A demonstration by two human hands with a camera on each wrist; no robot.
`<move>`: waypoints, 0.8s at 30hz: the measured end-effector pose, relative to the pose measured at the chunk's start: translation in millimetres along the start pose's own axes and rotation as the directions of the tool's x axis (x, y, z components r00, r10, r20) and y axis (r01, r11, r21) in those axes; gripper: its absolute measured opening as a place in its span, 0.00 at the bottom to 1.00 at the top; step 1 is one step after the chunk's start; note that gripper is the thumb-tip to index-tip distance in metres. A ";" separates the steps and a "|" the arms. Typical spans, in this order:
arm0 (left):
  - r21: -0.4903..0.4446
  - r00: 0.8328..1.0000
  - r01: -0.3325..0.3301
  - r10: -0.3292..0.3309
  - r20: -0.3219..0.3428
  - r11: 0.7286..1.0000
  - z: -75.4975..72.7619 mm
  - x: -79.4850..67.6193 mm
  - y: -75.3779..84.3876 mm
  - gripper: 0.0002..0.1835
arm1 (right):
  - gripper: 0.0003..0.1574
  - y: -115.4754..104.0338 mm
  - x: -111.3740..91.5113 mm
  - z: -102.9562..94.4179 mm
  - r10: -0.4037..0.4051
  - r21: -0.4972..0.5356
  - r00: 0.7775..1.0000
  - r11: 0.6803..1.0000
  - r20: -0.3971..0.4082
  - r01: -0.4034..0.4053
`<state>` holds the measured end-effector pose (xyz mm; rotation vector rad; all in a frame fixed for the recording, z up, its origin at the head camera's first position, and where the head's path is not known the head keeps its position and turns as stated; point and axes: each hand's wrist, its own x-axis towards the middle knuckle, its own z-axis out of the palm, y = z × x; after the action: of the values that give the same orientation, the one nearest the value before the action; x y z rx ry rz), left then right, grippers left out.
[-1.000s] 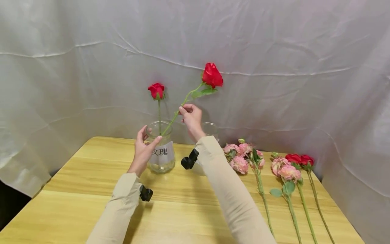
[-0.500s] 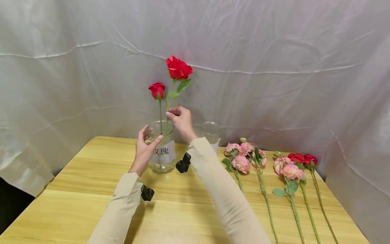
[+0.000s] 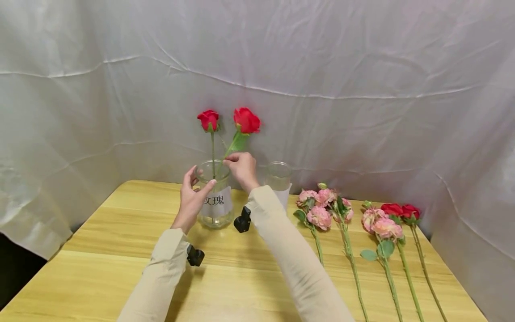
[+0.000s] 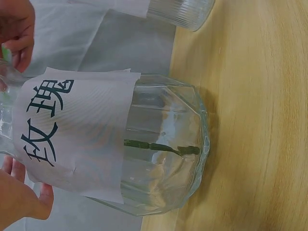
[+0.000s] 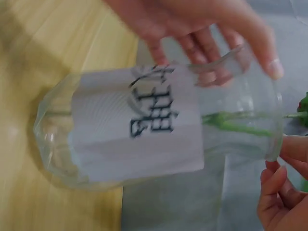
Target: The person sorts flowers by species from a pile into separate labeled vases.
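Note:
A clear glass vase [image 3: 216,221] with a white paper label [image 4: 72,130] bearing dark Chinese characters stands upright on the table. My left hand [image 3: 191,201] grips its neck from the left, thumb in front and fingers around the side. My right hand [image 3: 242,170] pinches the green stem of a large red rose [image 3: 246,120] right at the vase's rim, and this rose leans to the right. A smaller red rose [image 3: 208,120] stands upright in the same vase. In the right wrist view, green stems [image 5: 236,124] show through the glass; the label hides their middle parts.
A second glass vase [image 3: 279,172], also labelled, stands to the right, partly behind my right arm. Pink flowers [image 3: 319,217] and red roses [image 3: 410,211] lie on the right of the wooden table [image 3: 120,268]. A grey cloth [image 3: 342,53] hangs behind.
My right hand has moved left and down with the large rose. Its bloom has swung left and sunk, and its stem reaches deeper into the vase. My left hand stays on the vase.

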<state>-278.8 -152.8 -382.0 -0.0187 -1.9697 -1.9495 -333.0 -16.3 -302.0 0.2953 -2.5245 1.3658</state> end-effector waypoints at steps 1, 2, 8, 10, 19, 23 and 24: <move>-0.001 1.000 -0.001 0.001 -0.001 1.000 0.4 -0.2 -0.2 0.42 | 0.07 1.3 -0.5 -0.2 -0.001 -0.029 1.000 1.000 0.004 0.002; -0.002 1.000 -0.003 0.003 -0.001 1.000 0.7 -0.5 0.0 0.42 | 0.07 2.3 -1.0 -0.4 0.002 -0.045 1.000 0.999 0.005 -0.002; -0.007 1.000 -0.009 0.009 0.002 1.000 0.1 -0.3 1.0 0.43 | 0.08 0.8 -4.5 -0.4 0.055 -0.059 0.998 0.997 0.012 -0.054; -0.012 1.000 -0.003 0.003 0.003 1.000 -1.2 0.1 1.9 0.43 | 0.09 -1.3 -5.9 -0.2 0.064 -0.064 0.998 0.996 0.019 -0.063; -0.003 1.000 -0.004 0.004 -0.013 1.000 -6.8 0.0 1.5 0.42 | 0.07 -9.6 -10.5 -5.4 0.149 0.154 0.988 0.976 0.041 -0.154; -0.002 1.000 -0.005 0.005 -0.004 1.000 -8.3 0.2 3.8 0.42 | 0.09 -12.5 -12.9 -12.3 0.182 0.220 0.981 0.956 0.075 -0.194; -0.001 1.000 -0.004 0.004 -0.002 1.000 -8.9 0.2 4.3 0.42 | 0.09 -12.5 -13.4 -14.1 0.185 0.218 0.979 0.955 0.085 -0.199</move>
<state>-275.7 -161.2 -378.0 -0.0212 -1.9664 -1.9468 -314.8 -10.4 -289.0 0.1385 -2.5047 1.7495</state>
